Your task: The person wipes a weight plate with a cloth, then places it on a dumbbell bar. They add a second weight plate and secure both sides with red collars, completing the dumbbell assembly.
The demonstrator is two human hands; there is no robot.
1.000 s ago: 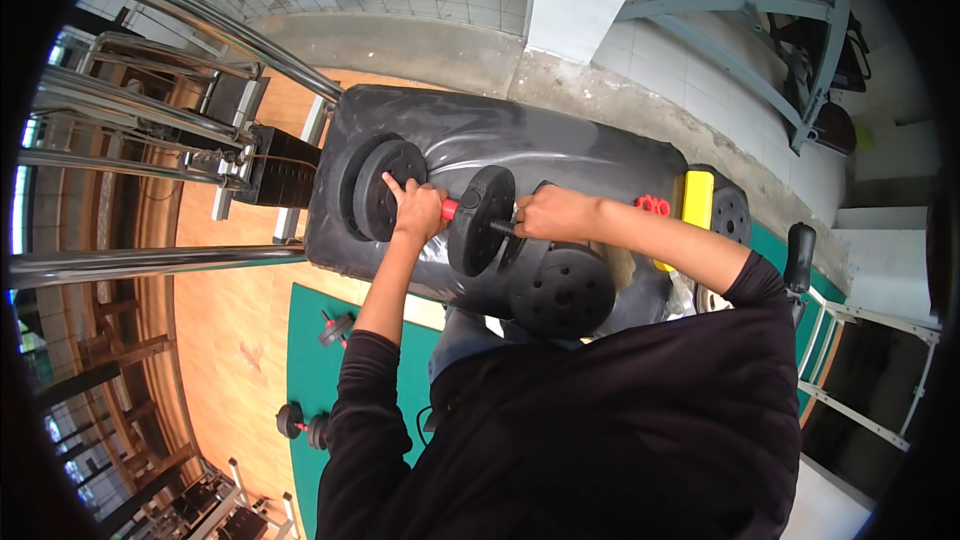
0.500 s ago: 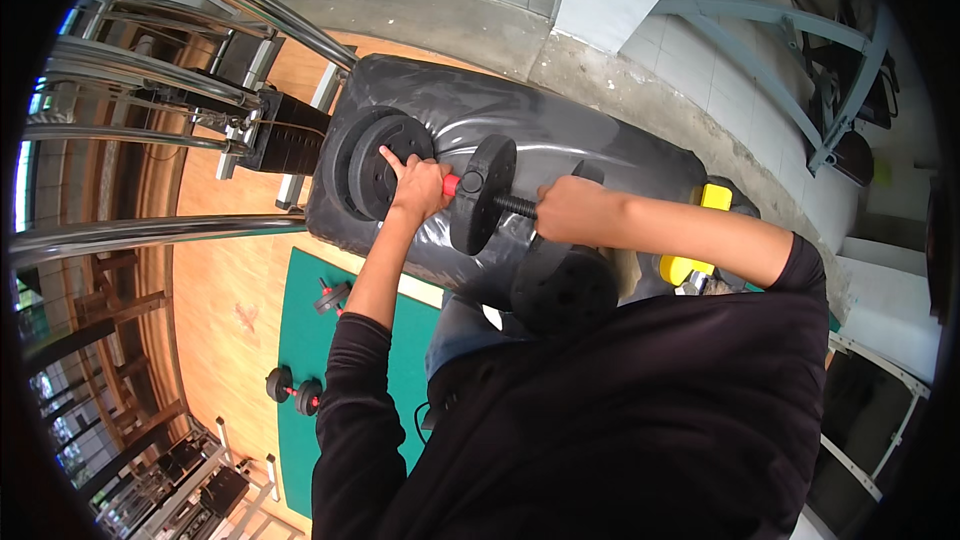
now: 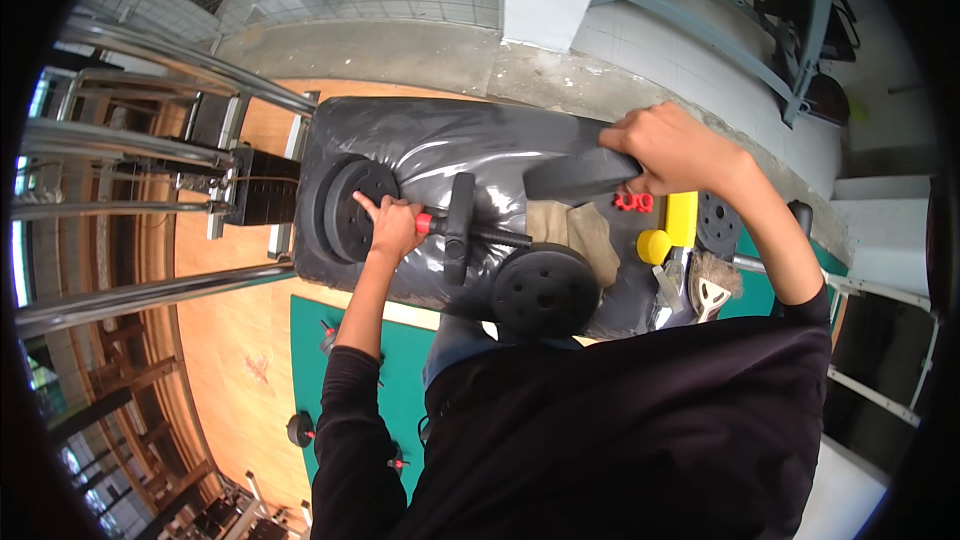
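My left hand (image 3: 397, 227) is wrapped round the red part of a dumbbell bar (image 3: 502, 238), its index finger stretched toward a stack of black weight plates (image 3: 360, 202). One black plate (image 3: 459, 225) sits on the bar, and the bare threaded end points right. To the right, my right hand (image 3: 675, 148) grips a black weight plate (image 3: 580, 174) by its edge. This plate is apart from the bar, seen nearly edge-on. Another round plate (image 3: 545, 290) lies near my lap. Below my right hand are red star-shaped collars (image 3: 633, 202).
All this rests on a plastic-wrapped black bench (image 3: 440, 125). A beige cloth (image 3: 590, 240), a yellow container (image 3: 683, 219), a yellow lid (image 3: 654, 246), a brush (image 3: 712, 292) and another plate (image 3: 717, 223) are at the right. Chrome machine bars (image 3: 150, 304) stand left; dumbbells lie on a green mat (image 3: 335, 380).
My right hand has moved right, away from the threaded bar end, with the plate in it. My left hand stays on the bar. The view has shifted, showing the collars and cloth.
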